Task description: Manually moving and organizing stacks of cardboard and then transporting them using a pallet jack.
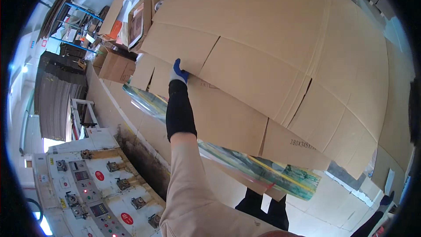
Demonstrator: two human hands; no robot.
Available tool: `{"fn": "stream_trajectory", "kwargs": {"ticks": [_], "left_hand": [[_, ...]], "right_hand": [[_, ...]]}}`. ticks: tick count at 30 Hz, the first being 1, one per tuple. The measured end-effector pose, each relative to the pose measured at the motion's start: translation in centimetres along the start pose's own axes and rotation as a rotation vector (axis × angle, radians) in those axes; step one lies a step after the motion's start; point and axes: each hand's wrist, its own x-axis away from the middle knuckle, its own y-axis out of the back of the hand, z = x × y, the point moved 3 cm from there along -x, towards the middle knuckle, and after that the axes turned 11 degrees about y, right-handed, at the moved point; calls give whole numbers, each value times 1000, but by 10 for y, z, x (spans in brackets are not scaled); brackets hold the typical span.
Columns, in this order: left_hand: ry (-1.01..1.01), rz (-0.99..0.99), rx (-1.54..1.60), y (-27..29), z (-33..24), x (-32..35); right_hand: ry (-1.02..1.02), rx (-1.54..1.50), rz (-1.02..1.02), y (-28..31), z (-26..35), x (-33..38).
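Observation:
A large flat brown cardboard sheet, creased and slotted, spreads across the upper middle. My left hand, in a blue and grey glove, is closed on its near left edge, the thumb on top and the other fingers partly hidden. Below it lies another cardboard sheet with dark print. Shiny greenish see-through plastic with yellow strips sticks out under that sheet's near edge. My right hand, in a dark blue glove, is small at the far lower right, beside a white strip; its fingers cannot be made out.
A machine panel with knobs, buttons and small displays stands at the lower left. Behind it is a tall stack of grey-brown sheets. Cardboard boxes and a blue-framed rack are at the upper left.

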Motion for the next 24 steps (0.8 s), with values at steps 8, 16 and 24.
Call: {"fn": "stream_trajectory", "kwargs": {"ticks": [8,16,24], "left_hand": [[299,282,791,-12,-44,-12],[-112,-51,532,-13,-175,49],[-377,-153,389,2,-295,60]], "right_hand": [[142,49,3,-30,47,26],[267,111,7,-43,84,45],[522,243,-3,-37,133,78]]}}
